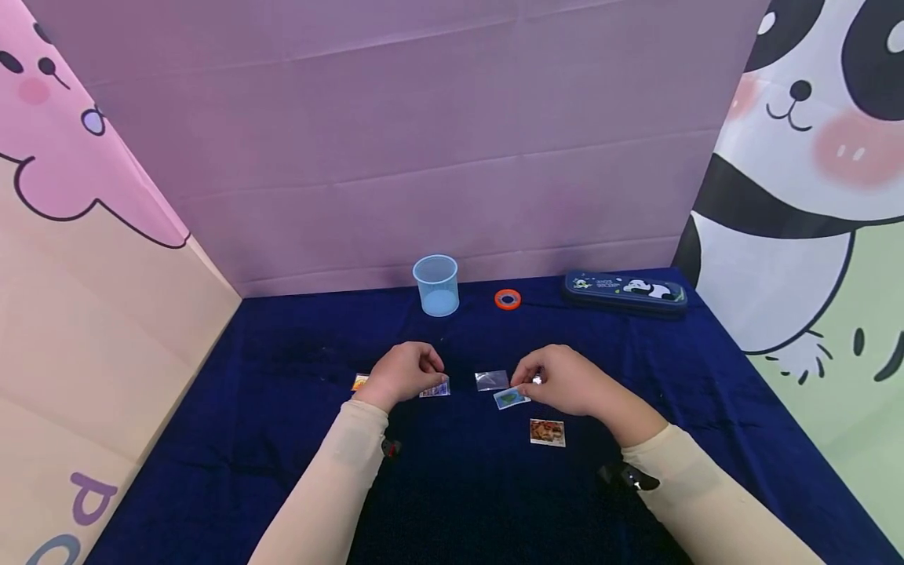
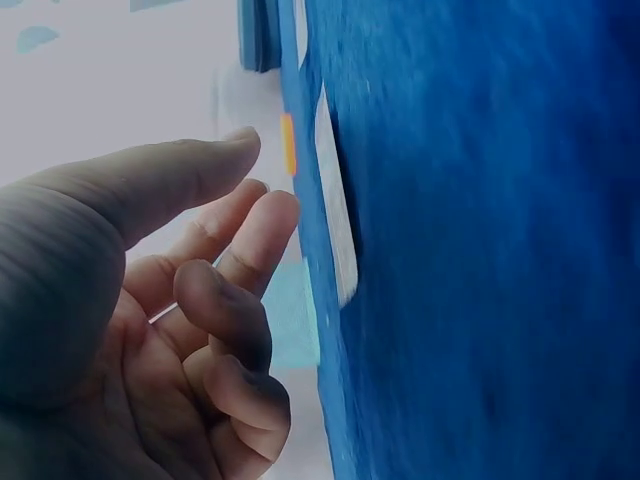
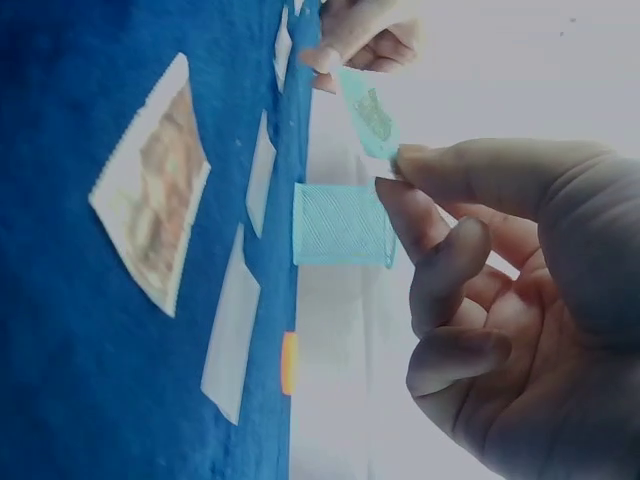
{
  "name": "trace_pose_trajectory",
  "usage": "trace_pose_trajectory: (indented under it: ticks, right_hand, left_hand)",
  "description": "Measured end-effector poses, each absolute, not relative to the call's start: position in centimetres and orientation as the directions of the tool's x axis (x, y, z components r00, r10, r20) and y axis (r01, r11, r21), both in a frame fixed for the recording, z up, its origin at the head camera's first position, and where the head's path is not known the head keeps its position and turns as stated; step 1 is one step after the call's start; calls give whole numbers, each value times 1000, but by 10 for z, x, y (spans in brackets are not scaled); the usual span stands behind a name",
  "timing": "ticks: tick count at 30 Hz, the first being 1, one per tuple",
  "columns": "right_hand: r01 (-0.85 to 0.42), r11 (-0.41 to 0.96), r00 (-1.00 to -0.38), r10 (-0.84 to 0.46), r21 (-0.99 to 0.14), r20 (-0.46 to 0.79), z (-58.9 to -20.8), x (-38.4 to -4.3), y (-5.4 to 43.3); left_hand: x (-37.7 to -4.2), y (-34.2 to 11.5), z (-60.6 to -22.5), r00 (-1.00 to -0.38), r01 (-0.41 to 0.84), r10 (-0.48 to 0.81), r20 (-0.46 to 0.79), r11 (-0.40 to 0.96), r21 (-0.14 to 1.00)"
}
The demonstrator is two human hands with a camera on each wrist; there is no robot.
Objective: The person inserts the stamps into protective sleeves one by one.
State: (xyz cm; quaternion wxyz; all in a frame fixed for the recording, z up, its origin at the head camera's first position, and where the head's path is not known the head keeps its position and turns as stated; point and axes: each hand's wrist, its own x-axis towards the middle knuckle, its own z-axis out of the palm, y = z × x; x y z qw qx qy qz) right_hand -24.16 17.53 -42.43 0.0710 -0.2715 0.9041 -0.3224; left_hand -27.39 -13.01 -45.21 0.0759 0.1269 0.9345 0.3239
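"How are the hands?"

"Both arms reach in from the near side. The right hand (image 1: 568, 382) pinches a little blue-green picture (image 1: 510, 399) by its edge, thumb and finger tight on it. The picture is up off the blue cloth (image 1: 297, 447), tilted, in the middle."

"And the left hand (image 1: 402, 372)?"

"It bends over a small bluish card (image 1: 438, 389) on the cloth. Its thumb and pointing finger are apart, and the other fingers curl loosely."

"What lies close by?"

"A shiny clear piece (image 1: 492, 381) lies between the hands. A brown picture (image 1: 547, 432) lies nearer, on the right."

"Where are the edges?"

"The cup (image 1: 435, 290), orange tape (image 1: 499, 303) and pencil case (image 1: 625, 294) stand along the far edge, by the pink wall (image 1: 452, 157). Cloth lies between them and the hands. Both side edges are well apart from the hands."
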Motion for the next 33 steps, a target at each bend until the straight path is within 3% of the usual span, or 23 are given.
trace_pose_trajectory:
  ticks: [17, 28, 33]
  right_hand:
    - [-372, 668, -914, -386, -644, 126, -408, -256, 206]
    - [-340, 661, -935, -311, -669, 167, -397, -257, 224]
    - [-329, 664, -939, -307, -672, 156, -395, -256, 224]
  left_hand:
    - [-277, -75, -454, -936, 292, 352, -20, 806, 514]
    - [-279, -53, -459, -944, 262, 319, -79, 876, 404]
    - [-280, -51, -460, -945, 253, 314, -87, 874, 414]
